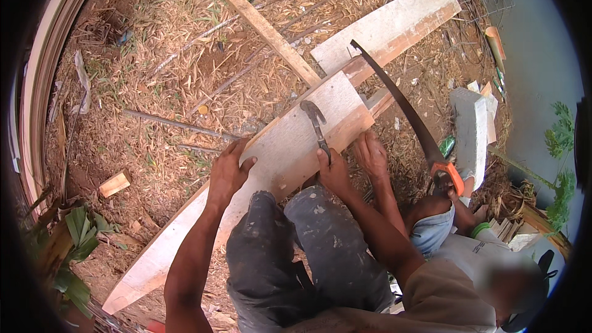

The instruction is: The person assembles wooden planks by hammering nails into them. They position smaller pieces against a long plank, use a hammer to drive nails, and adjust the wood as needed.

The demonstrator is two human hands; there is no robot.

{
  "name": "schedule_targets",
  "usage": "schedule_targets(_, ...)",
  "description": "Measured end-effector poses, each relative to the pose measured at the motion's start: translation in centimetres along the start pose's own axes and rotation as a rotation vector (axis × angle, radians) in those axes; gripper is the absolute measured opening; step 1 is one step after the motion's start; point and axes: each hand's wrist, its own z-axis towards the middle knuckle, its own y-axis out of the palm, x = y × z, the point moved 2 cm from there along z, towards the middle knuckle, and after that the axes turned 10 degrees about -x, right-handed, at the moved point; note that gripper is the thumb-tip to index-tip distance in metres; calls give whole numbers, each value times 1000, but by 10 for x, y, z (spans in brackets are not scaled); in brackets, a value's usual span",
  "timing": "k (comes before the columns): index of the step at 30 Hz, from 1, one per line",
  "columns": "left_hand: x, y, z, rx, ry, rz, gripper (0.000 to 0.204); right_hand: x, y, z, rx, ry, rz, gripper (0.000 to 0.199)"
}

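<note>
A long pale board (277, 129) with a tapered near-left end lies slantwise across my knees. My left hand (227, 174) grips its far edge, the thumb spread over the top face. My right hand (335, 171) is closed round the dark handle of a claw hammer (313, 114), whose curved metal head rests over the board. Just right of it, a co-worker's hand (371, 153) presses on the board's near edge. The co-worker's other hand (453, 196) holds a handsaw (404, 102) by its orange handle, blade pointing up and away, near the board's squared end.
Beyond the squared end lies another pale board (394, 21), with a narrow timber (268, 34) slanting away beside it. Metal rods (179, 124) and a small wood block (115, 183) lie on straw-covered ground. A concrete block (470, 132) stands right, by the wall; stacked sheets (46, 55) stand left.
</note>
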Motion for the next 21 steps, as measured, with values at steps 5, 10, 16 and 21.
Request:
schedule_targets(5, 8, 30, -72, -21, -155, -267, 47, -22, 3, -7, -4, 132, -88, 54)
schedule_targets(10, 14, 55, -163, -145, -354, -534, 49, -59, 4, -39, -85, 231, -96, 55)
schedule_targets(16, -1, 59, -261, -101, -466, -497, 47, -108, 6, -107, -417, 357, 8, 58)
schedule_targets(21, -13, 59, -326, -48, -574, -427, 45, -127, 14, -155, -558, 417, -44, 66)
